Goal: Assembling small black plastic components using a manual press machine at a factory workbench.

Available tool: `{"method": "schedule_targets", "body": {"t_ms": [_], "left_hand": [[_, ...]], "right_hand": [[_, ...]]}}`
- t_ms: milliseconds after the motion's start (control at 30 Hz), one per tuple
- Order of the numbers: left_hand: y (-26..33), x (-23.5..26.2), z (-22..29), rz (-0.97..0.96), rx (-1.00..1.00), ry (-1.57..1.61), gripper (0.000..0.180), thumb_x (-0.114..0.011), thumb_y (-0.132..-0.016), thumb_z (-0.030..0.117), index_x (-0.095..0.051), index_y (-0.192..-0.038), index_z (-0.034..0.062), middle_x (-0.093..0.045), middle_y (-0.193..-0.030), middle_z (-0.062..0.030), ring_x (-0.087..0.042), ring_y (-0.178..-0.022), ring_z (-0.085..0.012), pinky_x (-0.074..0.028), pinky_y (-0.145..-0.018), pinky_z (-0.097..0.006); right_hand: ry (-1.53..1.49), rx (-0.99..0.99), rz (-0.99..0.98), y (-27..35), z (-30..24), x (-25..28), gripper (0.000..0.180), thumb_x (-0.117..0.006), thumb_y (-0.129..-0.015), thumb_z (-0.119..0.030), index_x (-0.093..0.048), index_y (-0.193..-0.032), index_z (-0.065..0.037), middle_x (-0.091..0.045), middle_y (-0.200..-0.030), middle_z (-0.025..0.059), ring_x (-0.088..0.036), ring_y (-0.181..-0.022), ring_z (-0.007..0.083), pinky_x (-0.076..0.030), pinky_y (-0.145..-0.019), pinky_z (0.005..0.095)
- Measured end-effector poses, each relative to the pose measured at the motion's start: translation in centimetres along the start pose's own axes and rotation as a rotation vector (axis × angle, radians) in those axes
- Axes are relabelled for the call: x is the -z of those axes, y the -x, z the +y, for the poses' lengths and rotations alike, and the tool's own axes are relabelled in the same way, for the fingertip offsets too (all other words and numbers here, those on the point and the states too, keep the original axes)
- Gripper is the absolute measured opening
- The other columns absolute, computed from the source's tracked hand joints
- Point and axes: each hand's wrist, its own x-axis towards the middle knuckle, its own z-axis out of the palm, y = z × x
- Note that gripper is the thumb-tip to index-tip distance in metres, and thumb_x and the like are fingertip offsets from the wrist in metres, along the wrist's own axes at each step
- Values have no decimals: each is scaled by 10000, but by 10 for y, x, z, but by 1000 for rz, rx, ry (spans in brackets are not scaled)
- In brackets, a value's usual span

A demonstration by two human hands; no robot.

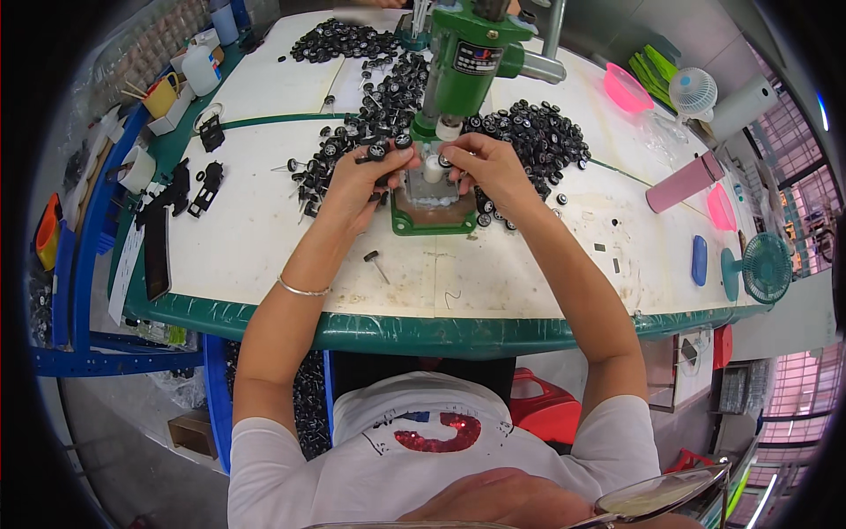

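Observation:
A green arbor press (471,66) stands at the middle of the table, with a small white post (433,169) on its base. To the left of that post, my left hand (354,183) is closed around small black toy wheels (377,152), one of them pinched at the fingertips. From the right, my right hand (495,169) pinches another small wheel (446,161) with thumb and forefinger, right beside the post. Its other fingers curl below, partly hidden. One wheel on a metal axle (376,266) lies alone on the white table top in front of the press.
Heaps of black wheels (533,137) lie right of the press, and wheels with axles (388,97) pile up left and behind. A dark phone (157,256) and black plastic parts (207,187) are at left. Rightward are a pink tumbler (684,182), a pink bowl (627,88) and a green fan (765,267).

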Motion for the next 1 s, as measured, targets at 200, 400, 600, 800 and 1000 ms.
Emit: {"method": "schedule_targets", "body": {"t_ms": [200, 400, 600, 800, 1000], "left_hand": [[-2, -3, 7, 60, -27, -48, 183, -731, -805, 66, -634, -942, -9, -666, -819, -87, -527, -621, -71, -359, -517, -189], [-1, -14, 7, -17, -54, -217, 205, -794, -749, 130, -646, -868, 54, -627, -741, -15, -500, -609, -74, -370, -552, -211], [-9, -30, 15, -12, -38, -268, 191, -802, -725, 92, -672, -845, 20, -639, -716, -35, -502, -580, -77, -390, -537, -217], [-16, -30, 6, 62, -111, -334, 203, -820, -706, 98, -693, -844, 18, -646, -734, -13, -521, -599, -74, -422, -574, -232], [-18, -29, 7, 48, -192, -322, 211, -828, -695, 101, -720, -862, 33, -670, -789, 7, -565, -685, -69, -456, -672, -239]], "right_hand": [[140, 79, 112, -1, -2, -18, 254, -666, -870, -203, -630, -983, 21, -551, -677, 31, -484, -537, 74, -386, -467, 222], [-394, -36, 188, -4, -7, 6, 272, -598, -914, -225, -605, -1093, -20, -560, -871, 6, -497, -610, 68, -362, -474, 201], [-362, 195, 320, -30, -76, 90, 277, -568, -933, -240, -603, -1083, -10, -558, -893, 34, -522, -697, 121, -430, -569, 239], [-272, 477, 169, -77, -198, 126, 385, -552, -944, -384, -594, -1123, -45, -605, -918, 46, -591, -807, 139, -495, -660, 292], [-184, 381, 422, -116, -264, 101, 364, -503, -956, -440, -583, -883, -93, -574, -745, 29, -577, -697, 145, -501, -614, 331]]}}
